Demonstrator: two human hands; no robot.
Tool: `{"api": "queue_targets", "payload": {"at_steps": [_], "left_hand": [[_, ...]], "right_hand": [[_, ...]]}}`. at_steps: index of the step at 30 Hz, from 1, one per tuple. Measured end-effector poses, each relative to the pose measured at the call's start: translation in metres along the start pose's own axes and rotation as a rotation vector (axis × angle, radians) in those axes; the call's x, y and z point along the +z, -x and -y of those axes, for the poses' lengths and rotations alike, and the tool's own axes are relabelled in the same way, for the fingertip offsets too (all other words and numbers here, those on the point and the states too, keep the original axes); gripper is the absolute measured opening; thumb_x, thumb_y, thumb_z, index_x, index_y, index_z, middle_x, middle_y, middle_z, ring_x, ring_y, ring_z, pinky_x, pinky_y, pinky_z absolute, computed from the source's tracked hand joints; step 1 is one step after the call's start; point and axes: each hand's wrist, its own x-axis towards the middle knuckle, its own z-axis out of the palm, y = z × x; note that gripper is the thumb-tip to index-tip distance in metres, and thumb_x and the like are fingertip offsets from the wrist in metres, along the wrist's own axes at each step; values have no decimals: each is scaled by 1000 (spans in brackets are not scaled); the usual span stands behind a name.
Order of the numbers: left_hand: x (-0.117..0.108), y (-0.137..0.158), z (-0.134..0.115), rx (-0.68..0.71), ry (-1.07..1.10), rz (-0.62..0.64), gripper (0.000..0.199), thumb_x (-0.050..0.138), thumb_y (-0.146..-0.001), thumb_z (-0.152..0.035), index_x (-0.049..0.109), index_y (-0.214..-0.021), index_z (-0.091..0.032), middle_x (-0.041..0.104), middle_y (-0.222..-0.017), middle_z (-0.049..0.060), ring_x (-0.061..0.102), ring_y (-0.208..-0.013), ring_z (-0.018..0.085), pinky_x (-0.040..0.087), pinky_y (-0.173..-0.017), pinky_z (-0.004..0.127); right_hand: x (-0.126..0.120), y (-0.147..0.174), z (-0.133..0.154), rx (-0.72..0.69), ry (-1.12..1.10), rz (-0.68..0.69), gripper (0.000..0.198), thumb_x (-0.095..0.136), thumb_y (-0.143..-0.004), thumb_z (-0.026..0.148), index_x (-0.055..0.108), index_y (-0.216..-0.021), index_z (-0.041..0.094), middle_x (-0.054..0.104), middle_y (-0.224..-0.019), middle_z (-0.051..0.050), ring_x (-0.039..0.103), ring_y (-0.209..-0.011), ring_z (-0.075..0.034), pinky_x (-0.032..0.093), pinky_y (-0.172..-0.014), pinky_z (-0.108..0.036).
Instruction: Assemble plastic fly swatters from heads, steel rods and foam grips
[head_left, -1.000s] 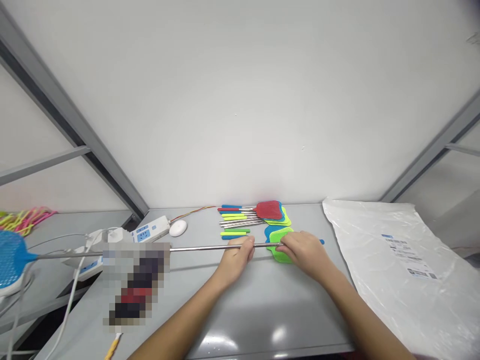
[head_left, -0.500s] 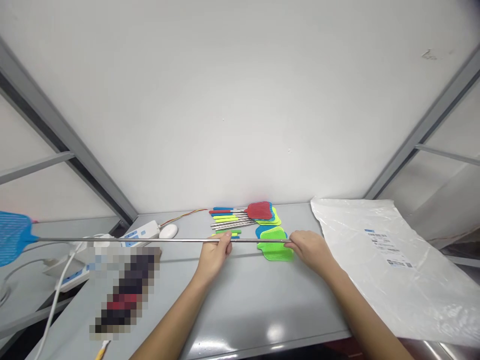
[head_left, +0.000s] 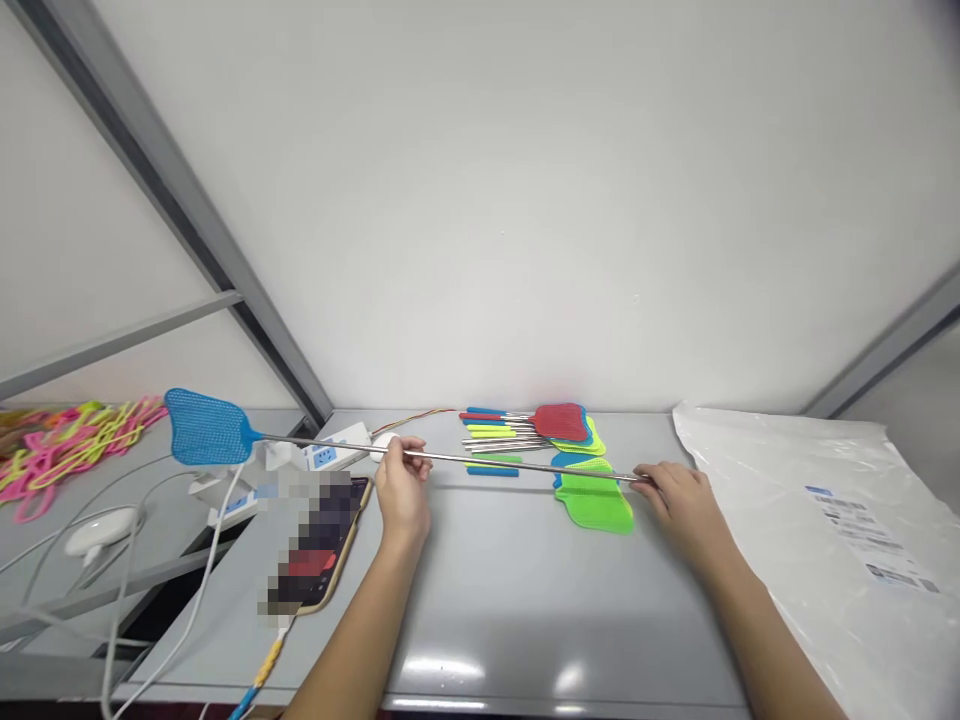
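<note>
A fly swatter with a blue mesh head and a long thin metal rod stretches across the view, its head end a little higher. My left hand is closed around the rod, fairly near the head. At the rod's other end, my right hand pinches it between thumb and fingers. Below the right part of the rod lies a green swatter head, partly over blue and yellow-green ones. Loose green and blue grip sleeves lie to their left. Behind them, more swatters with a red head on top are stacked.
A large white plastic mailer bag covers the right side of the table. On the left are a phone, power strips, a round white object and loose cables. Pink and yellow items are heaped farther left. A wall stands behind.
The view has turned left. My left hand has shifted along the rod towards the blue head, my right hand slightly right. The rod now tilts and looks shorter, with the whole head in view.
</note>
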Motion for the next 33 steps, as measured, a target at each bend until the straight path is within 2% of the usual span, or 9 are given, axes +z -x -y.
{"api": "queue_targets", "payload": {"at_steps": [4, 7, 13, 16, 20, 24, 28, 33], "left_hand": [[3, 5, 3, -24, 24, 20, 35, 51, -87, -45, 57, -71, -15, 40, -57, -4, 37, -46, 6, 31, -43, 19], [4, 12, 7, -33, -38, 65, 38, 48, -88, -49, 56, -73, -15, 40, -54, -5, 38, -45, 6, 30, -43, 19], [6, 21, 8, -5, -152, 152, 41, 41, -91, -52, 56, -79, -16, 41, -53, -4, 42, -47, 8, 32, -45, 20], [7, 22, 5, 25, -140, 170, 40, 41, -92, -52, 54, -78, -16, 42, -54, -4, 42, -48, 8, 33, -46, 20], [9, 26, 1, 105, -163, 219, 39, 39, -93, -50, 52, -77, -17, 43, -57, -3, 43, -50, 8, 34, -48, 21], [7, 31, -1, 178, -228, 310, 36, 35, -95, -45, 53, -81, -17, 46, -59, -2, 44, -55, 10, 36, -52, 23], [4, 32, 2, 185, -225, 389, 35, 32, -96, -42, 54, -83, -18, 46, -61, -2, 44, -56, 11, 36, -55, 24], [3, 31, 5, 157, -206, 399, 34, 34, -94, -43, 54, -82, -18, 47, -64, -1, 43, -56, 11, 36, -55, 25]], "right_hand": [[1, 1, 4, -25, -11, 9, 23, 43, -95, 39, 60, -97, 24, 65, -87, -1, 58, -82, -16, 31, -75, -32], [2, 0, 12, -77, 2, -12, 21, 43, -95, 34, 61, -95, 23, 65, -87, -3, 58, -82, -17, 32, -76, -32], [4, -2, 33, -160, 8, -193, 21, 44, -95, 23, 63, -102, 21, 68, -95, -6, 60, -86, -17, 33, -81, -33], [1, -2, 42, -94, 34, -293, 22, 48, -93, 20, 63, -109, 23, 68, -98, -5, 60, -92, -18, 31, -85, -35], [-2, -3, 48, -12, 42, -369, 19, 53, -91, 21, 67, -102, 25, 69, -95, -3, 58, -94, -19, 28, -85, -36], [-2, -4, 47, 16, 14, -375, 14, 53, -90, 22, 67, -88, 22, 68, -88, -2, 58, -88, -18, 26, -82, -35], [-2, -4, 45, 50, 41, -391, 17, 50, -90, 24, 61, -78, 20, 66, -83, -4, 57, -83, -19, 25, -81, -36], [-1, -2, 42, 68, 68, -400, 17, 51, -89, 24, 57, -74, 19, 65, -81, -4, 57, -82, -21, 25, -81, -37]]}}
